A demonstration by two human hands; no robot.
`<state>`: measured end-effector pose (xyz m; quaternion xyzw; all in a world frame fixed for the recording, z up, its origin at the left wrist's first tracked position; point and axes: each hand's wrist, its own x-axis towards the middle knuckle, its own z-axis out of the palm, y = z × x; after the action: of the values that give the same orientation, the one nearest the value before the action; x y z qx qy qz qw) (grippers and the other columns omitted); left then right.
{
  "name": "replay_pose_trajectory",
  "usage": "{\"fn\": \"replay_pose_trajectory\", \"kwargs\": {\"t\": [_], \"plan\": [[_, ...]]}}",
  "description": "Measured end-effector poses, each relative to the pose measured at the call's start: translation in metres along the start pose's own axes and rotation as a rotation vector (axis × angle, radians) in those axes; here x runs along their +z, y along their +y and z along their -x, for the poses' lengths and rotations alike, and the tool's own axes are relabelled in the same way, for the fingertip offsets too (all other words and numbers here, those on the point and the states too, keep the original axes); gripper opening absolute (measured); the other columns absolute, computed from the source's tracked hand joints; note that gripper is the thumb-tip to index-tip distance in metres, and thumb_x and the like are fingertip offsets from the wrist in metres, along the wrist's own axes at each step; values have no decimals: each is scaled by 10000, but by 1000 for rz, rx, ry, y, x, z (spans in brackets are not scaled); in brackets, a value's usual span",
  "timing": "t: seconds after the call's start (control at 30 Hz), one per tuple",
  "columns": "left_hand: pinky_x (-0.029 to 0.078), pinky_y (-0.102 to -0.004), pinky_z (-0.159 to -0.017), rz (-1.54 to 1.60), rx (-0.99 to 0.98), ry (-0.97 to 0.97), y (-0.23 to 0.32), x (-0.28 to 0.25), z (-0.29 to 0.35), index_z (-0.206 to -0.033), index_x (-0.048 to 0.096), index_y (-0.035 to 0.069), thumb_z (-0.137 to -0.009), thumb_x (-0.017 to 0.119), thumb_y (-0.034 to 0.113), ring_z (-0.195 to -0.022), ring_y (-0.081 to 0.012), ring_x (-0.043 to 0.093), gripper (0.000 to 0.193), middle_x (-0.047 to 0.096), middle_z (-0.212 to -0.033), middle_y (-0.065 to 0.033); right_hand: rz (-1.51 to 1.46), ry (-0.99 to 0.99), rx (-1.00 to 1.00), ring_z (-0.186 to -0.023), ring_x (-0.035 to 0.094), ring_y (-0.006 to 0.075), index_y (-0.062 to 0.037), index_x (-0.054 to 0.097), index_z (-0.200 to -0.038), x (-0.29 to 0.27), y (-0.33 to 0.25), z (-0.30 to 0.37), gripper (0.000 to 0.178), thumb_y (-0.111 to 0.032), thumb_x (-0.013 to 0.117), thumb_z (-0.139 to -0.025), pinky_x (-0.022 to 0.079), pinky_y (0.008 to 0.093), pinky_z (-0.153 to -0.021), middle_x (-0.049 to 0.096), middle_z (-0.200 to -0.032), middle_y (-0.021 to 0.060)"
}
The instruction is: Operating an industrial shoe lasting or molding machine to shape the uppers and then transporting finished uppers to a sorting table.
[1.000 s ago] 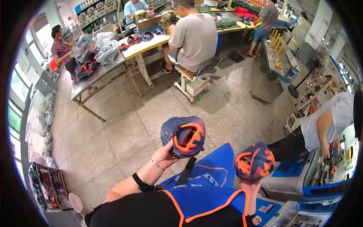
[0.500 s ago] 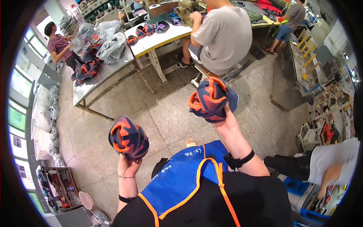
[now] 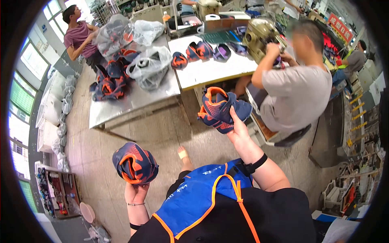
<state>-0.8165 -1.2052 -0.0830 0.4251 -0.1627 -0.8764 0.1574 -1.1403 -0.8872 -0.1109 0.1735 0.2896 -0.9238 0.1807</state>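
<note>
Navy shoe uppers with orange linings are in both of my hands, held above the floor. My left hand [image 3: 136,193] is closed from below on a bunch of uppers [image 3: 150,164], apparently nested together. Farther forward and to the right, my right hand [image 3: 238,131] grips more uppers [image 3: 239,108], with the thumb lying along their side. The fingers under each bunch are mostly hidden. How many uppers each hand holds, I cannot tell.
Ahead left, a metal table [image 3: 133,113] bears a pile of navy-orange uppers [image 3: 109,87] and plastic bags [image 3: 150,67]. A white table [image 3: 190,77] with uppers adjoins it. A person in a grey shirt [image 3: 296,93] sits at a sewing machine [image 3: 259,38]. Another person [image 3: 79,38] stands far left.
The tables and the seated person now appear nearer, and the seated person farther right in view. A bare foot shows farther forward. Both hands keep hold of their uppers.
</note>
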Motion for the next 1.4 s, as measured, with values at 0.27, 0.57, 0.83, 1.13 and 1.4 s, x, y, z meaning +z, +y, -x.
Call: {"fn": "replay_pose_trajectory", "kwargs": {"t": [0.27, 0.57, 0.83, 1.13, 1.4], "plan": [[443, -470, -1043, -190, 76, -409, 95, 145, -154, -1338, 522, 83, -930, 650, 239, -1213, -264, 555, 456, 576, -1334, -70, 42, 43, -86, -1071, 649, 247, -82, 603, -1211, 108, -22, -179, 346, -277, 665, -931, 541, 456, -937, 658, -1204, 95], [441, -381, -1035, -374, 229, -480, 109, 327, -242, -1310, 525, 47, -883, 676, 40, -1167, -207, 572, 453, 593, -1274, -58, 229, 152, -378, -1001, 670, 267, -24, 589, -1200, 214, -95, -397, 410, -215, 746, -873, 559, 443, -891, 664, -1151, 132], [510, -303, -873, -653, 367, -488, 104, 452, -292, -1120, 630, 14, -755, 775, 5, -943, -158, 649, 393, 678, -1038, -44, 750, 500, -543, -1021, 649, 267, 60, 557, -1231, 213, -117, -542, 446, -173, 715, -886, 526, 381, -904, 635, -1187, 165], [475, -306, -944, -1232, -139, -1029, 66, 600, -361, -1192, 603, -51, -637, 891, 7, -1037, -125, 589, 628, 671, -1115, -56, 1133, -869, 311, -1212, 516, 201, -8, 203, -1507, 313, -101, -451, 933, -174, 741, -763, 429, 327, -1007, 518, -1367, 139], [343, -276, -1067, -1055, -230, -1094, 3, 608, -399, -1374, 423, 23, -661, 889, 35, -1219, -85, 447, 852, 529, -1307, -1, 909, -969, -47, -1171, 545, 189, -10, 460, -1361, 277, -173, -413, 942, -134, 926, -552, 430, 338, -1009, 580, -1293, 104]]}}
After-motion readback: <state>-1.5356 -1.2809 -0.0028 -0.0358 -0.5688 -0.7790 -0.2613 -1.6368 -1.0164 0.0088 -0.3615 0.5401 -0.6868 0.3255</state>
